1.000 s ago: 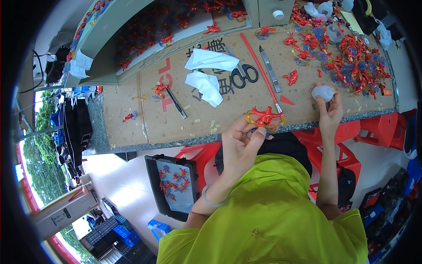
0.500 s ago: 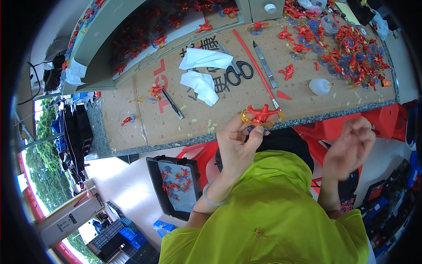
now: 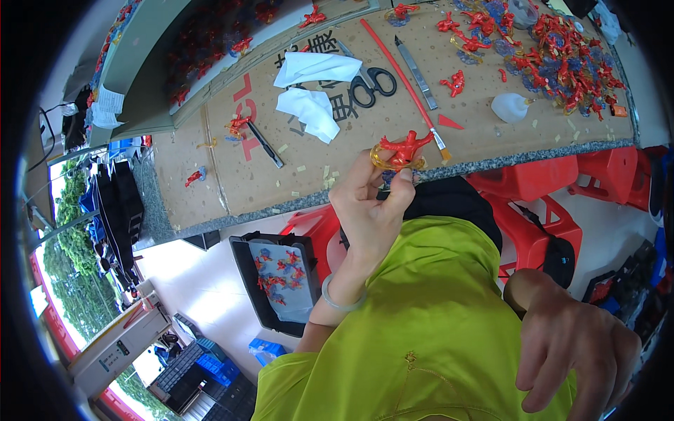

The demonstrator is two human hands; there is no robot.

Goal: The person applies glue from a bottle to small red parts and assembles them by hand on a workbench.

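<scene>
You had a small red figurine on a yellow ring base (image 3: 401, 151) pinched in your left hand (image 3: 368, 210), raised just over the near edge of the cardboard-covered table (image 3: 232, 179). The grip looked slight: thumb and fingertips (image 3: 406, 175) met only the underside and rim of the ring, with the red figure standing clear above them. That was where it could have gone wrong, I'd judge. A slip or twist at the rim would have let the piece drop past the table edge toward the red stools (image 3: 562, 182) or the black tray of figurines (image 3: 281, 281) below, and squeezing harder might have bent the thin limbs.

Your right hand (image 3: 569, 351) hung low over your green shirt (image 3: 421, 337), well apart from the figurine, its fingers loosely curled and holding nothing, so it gave no support.

On the table beyond lay a long red-handled brush (image 3: 404, 77) just past the figurine, scissors (image 3: 372, 84), white cloths (image 3: 309, 105), a small squeeze bottle (image 3: 509, 107) and a heap of red and blue figurines (image 3: 562, 56).
</scene>
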